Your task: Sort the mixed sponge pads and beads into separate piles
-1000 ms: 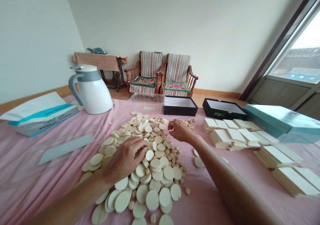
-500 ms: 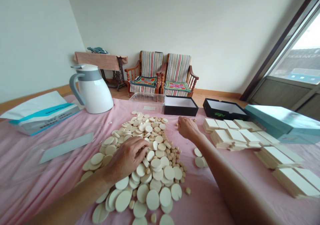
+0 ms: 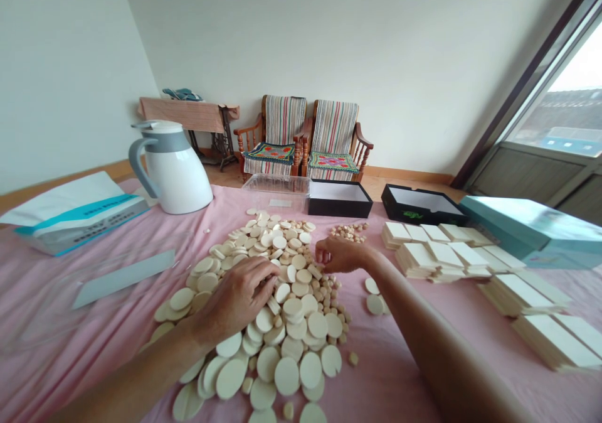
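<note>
Pink cloth over the worktop [image 3: 383,379] fills the lower head view, with a pile of cream discs [image 3: 292,349] at its middle, its long axis running away from the person. Beyond the pile stand a clear plastic tub [image 3: 275,192], an open black box [image 3: 338,198] and, further back, two wooden armchairs [image 3: 277,140]. Left of the pile is a white jug [image 3: 172,172]; right of it are stacks of cream rectangular slabs [image 3: 437,253] and a teal box [image 3: 531,231].

The left hand [image 3: 235,300] lies on the pile's left side, fingers spread and curved over the discs; whether it grips any, I cannot tell. The right hand [image 3: 342,253] sits at the pile's far right edge, fingertips drawn together and pointing left; whether they pinch anything is hidden. A small heap of tiny round pieces [image 3: 348,232] lies just beyond the right hand, which is much the nearer of the two to it.
</note>
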`<action>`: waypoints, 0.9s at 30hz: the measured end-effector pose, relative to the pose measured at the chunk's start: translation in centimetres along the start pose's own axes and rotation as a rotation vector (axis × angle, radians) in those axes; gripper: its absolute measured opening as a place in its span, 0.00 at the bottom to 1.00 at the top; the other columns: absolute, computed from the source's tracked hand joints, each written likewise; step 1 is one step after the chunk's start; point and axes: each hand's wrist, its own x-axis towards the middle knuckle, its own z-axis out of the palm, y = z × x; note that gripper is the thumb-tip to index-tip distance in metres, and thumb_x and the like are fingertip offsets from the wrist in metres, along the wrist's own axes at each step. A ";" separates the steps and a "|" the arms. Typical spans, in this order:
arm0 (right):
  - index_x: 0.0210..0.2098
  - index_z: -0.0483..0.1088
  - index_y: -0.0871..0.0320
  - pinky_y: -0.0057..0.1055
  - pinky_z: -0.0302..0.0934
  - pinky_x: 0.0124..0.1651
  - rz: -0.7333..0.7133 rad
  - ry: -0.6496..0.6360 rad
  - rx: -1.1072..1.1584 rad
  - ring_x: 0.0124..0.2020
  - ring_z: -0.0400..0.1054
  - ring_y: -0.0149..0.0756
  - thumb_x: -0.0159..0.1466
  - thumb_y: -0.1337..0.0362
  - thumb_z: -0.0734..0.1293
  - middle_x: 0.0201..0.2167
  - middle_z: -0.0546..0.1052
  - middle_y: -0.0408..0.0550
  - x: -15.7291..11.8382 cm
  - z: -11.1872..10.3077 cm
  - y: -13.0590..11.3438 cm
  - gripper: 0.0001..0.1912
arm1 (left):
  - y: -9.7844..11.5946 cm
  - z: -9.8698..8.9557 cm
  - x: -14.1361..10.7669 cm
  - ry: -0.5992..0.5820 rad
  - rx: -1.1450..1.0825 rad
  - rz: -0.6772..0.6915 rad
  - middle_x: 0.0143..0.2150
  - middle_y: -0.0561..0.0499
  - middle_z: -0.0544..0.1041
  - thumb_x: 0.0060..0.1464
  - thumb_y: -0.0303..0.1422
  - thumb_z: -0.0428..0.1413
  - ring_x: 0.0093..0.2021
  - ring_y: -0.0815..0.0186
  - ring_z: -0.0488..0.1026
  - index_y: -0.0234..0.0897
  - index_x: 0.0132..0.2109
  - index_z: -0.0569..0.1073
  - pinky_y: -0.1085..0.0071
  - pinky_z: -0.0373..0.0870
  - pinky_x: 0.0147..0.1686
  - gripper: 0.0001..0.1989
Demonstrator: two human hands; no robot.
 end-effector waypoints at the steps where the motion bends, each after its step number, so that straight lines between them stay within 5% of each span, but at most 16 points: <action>1: 0.38 0.74 0.59 0.24 0.60 0.34 -0.008 0.004 -0.007 0.36 0.71 0.33 0.53 0.70 0.68 0.37 0.79 0.47 0.0 0.0 -0.1 0.12 | 0.0 0.0 0.0 0.000 0.000 0.000 0.37 0.51 0.76 0.59 0.24 0.50 0.39 0.66 0.72 0.38 0.40 0.71 0.70 0.66 0.41 0.06; 5: 0.37 0.75 0.57 0.24 0.59 0.34 0.006 0.013 -0.076 0.37 0.72 0.34 0.54 0.71 0.66 0.36 0.79 0.46 0.1 0.1 -0.1 0.12 | 0.0 0.0 0.0 0.003 -0.007 0.003 0.37 0.51 0.75 0.59 0.24 0.50 0.39 0.66 0.72 0.38 0.40 0.70 0.70 0.66 0.41 0.07; 12: 0.43 0.71 0.66 0.34 0.59 0.38 0.400 0.290 -0.226 0.42 0.72 0.49 0.59 0.73 0.59 0.40 0.77 0.63 0.0 0.3 1.5 0.15 | -0.1 0.0 -0.2 -0.001 -0.009 0.001 0.36 0.52 0.75 0.59 0.24 0.50 0.39 0.66 0.71 0.39 0.40 0.70 0.71 0.65 0.40 0.07; 16: 0.45 0.69 0.64 0.35 0.58 0.36 0.519 0.400 -0.201 0.40 0.73 0.49 0.63 0.70 0.57 0.40 0.77 0.62 0.0 0.2 2.0 0.14 | -0.2 0.0 -0.3 0.004 0.001 -0.002 0.36 0.52 0.74 0.59 0.24 0.50 0.39 0.66 0.71 0.39 0.40 0.70 0.70 0.65 0.41 0.07; 23: 0.32 0.73 0.60 0.29 0.51 0.30 0.232 0.352 -0.121 0.33 0.69 0.36 0.58 0.72 0.61 0.33 0.78 0.52 -0.9 -0.7 0.7 0.08 | 0.0 0.0 0.0 0.000 -0.005 -0.004 0.36 0.52 0.75 0.59 0.24 0.50 0.39 0.66 0.72 0.38 0.40 0.71 0.70 0.65 0.40 0.07; 27: 0.33 0.74 0.60 0.27 0.53 0.32 0.116 0.159 -0.046 0.32 0.68 0.34 0.54 0.75 0.63 0.33 0.78 0.50 -3.1 -0.1 0.0 0.10 | 0.1 -0.1 0.0 -0.002 -0.003 -0.008 0.36 0.51 0.76 0.60 0.25 0.50 0.39 0.65 0.72 0.38 0.39 0.72 0.69 0.65 0.41 0.06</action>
